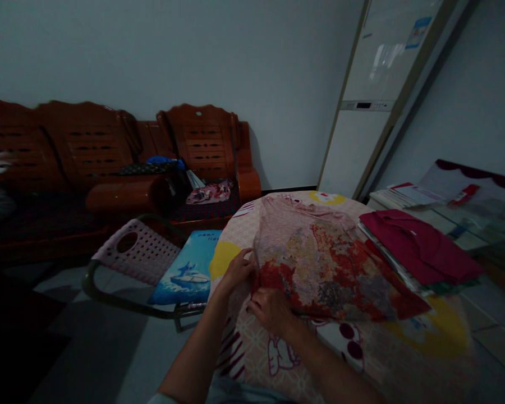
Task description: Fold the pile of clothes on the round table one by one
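Observation:
A pink top (pixel 311 252) with a red, grey and tan print lies spread flat on a round table with a patterned cloth (pixel 256 359). At its near left corner, my left hand (pixel 238 270) has its fingers closed on the side edge. Just below and to the right, my right hand (pixel 272 310) grips the bottom edge of the top, its fingers bent. The fabric pinched between the fingertips is partly hidden. Beside the top's right side is a stack of folded clothes with a magenta garment (pixel 416 241) uppermost, touching or slightly overlapping the top.
Left of the table stands a woven chair (pixel 141 252) with a blue printed board or bag (pixel 189 269) on it. A wooden sofa (pixel 202 134) lines the wall, holding cloth and bags. Another person's arm shows at the far left. Papers (pixel 412 193) lie on a glass table at right.

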`<state>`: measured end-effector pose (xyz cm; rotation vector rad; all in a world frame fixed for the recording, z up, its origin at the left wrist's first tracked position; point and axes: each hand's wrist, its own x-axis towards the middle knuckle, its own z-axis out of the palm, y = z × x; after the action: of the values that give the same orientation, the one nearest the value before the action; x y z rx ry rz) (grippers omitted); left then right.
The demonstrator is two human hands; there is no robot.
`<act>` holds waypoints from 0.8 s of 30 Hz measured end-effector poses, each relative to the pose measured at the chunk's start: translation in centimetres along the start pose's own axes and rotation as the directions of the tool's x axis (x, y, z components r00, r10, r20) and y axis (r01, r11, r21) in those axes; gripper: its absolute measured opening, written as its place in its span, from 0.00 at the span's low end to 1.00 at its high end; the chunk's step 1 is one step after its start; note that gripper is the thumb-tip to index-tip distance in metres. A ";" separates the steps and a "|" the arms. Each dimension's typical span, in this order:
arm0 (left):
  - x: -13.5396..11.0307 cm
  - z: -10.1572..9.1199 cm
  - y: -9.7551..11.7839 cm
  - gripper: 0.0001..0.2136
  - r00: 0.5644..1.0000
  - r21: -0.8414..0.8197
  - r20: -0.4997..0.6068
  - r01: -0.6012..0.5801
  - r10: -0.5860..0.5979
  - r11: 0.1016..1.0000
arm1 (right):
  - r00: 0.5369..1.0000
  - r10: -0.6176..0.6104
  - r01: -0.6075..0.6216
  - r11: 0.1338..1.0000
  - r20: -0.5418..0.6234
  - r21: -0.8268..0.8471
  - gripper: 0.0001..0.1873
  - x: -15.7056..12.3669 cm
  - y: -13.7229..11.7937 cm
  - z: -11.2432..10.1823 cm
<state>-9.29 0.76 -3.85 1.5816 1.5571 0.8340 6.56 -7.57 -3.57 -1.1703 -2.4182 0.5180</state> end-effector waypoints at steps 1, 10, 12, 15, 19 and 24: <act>0.9 0.2 0.2 0.28 1.000 0.034 -0.029 0.000 0.001 0.999 | 0.999 0.024 -0.023 0.999 -0.032 0.040 0.12 -0.1 0.1 0.0; 10.5 1.5 4.4 0.22 0.955 0.466 -0.295 0.167 -0.025 0.869 | 0.920 0.343 -0.211 0.841 -0.189 0.498 0.07 -1.5 2.0 -1.9; 12.2 1.8 4.9 0.20 0.950 0.480 -0.306 0.209 -0.060 0.852 | 0.909 0.393 -0.248 0.783 -0.143 0.571 0.07 -1.8 2.3 -2.1; 14.6 2.2 5.1 0.14 0.947 0.467 -0.305 0.243 -0.102 0.850 | 0.905 0.409 -0.244 0.727 -0.120 0.642 0.08 -2.1 2.6 -2.0; 17.5 2.0 4.8 0.09 0.947 0.427 -0.292 0.257 -0.136 0.867 | 0.903 0.420 -0.244 0.677 -0.092 0.694 0.07 -2.2 2.6 -1.5; 19.5 1.3 4.2 0.11 0.962 0.315 -0.257 0.175 -0.094 0.933 | 0.888 0.455 -0.252 0.608 -0.071 0.753 0.07 -2.6 2.6 -2.1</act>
<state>-5.13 20.20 -1.90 1.6283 2.0470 0.7306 10.78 -7.77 -3.55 -1.2247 -1.4690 1.2368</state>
